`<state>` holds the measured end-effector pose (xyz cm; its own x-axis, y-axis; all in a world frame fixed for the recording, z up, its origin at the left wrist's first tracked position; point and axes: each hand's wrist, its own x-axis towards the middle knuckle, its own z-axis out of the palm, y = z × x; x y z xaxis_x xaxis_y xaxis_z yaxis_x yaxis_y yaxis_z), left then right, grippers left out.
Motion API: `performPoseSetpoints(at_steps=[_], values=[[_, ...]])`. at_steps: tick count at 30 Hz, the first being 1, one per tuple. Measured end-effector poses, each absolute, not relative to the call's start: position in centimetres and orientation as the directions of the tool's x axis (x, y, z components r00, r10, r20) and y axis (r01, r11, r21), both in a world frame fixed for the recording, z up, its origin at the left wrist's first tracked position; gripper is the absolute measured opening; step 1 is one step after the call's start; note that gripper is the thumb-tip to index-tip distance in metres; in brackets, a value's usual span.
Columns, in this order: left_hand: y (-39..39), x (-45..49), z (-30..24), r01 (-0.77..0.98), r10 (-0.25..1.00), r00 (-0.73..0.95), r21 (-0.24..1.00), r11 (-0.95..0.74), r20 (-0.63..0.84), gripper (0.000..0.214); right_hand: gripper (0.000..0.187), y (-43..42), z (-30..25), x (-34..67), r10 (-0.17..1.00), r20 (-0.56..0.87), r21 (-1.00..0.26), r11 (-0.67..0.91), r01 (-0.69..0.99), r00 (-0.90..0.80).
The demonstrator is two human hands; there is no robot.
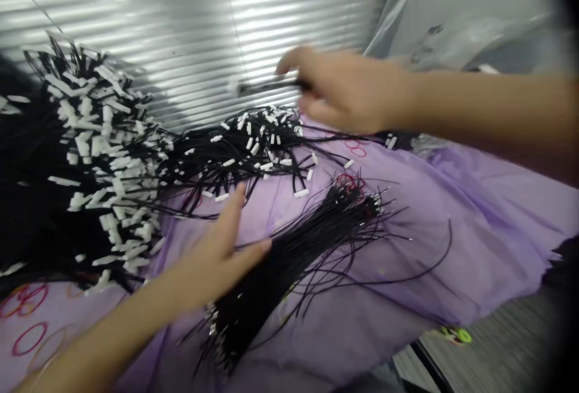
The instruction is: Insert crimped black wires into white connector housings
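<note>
My right hand [348, 88] is raised in front of the blinds, smeared by motion, its fingers closed on a thin black cord [271, 85] with a pale end piece pointing left. My left hand [217, 260] is open, thumb and index finger apart, its thumb tip at the edge of a bundle of black cords [289, 260]. That bundle lies slantwise on the purple sheet [407, 296], with several loose strands fanning out to the right. Behind it spreads a loose pile of black cords with white plastic ends [253, 140].
A taller heap of black cords with white ends [113, 158] rises at the left. Red and orange rubber bands [29, 339] lie at the lower left. White blinds [181, 31] stand behind, and a clear plastic bag [474, 13] is at the back right.
</note>
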<state>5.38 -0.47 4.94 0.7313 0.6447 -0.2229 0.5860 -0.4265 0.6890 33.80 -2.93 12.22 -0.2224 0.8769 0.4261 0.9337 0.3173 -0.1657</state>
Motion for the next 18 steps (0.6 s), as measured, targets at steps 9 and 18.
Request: performPoseSetpoints(at_steps=[9, 18], values=[[2.0, 4.0, 3.4, 0.231, 0.894, 0.447, 0.968, -0.094, -0.020, 0.024, 0.030, 4.6, 4.6, 25.4, 0.607, 0.240, -0.122, 0.793, 0.597, -0.757], [1.2, 0.5, 1.7, 0.302, 0.900, 0.431, 0.929, -0.216, 0.069, 0.023, 0.043, -3.5, 6.3, 26.2, 0.679, 0.319, -0.154, 0.725, 0.671, -0.661]])
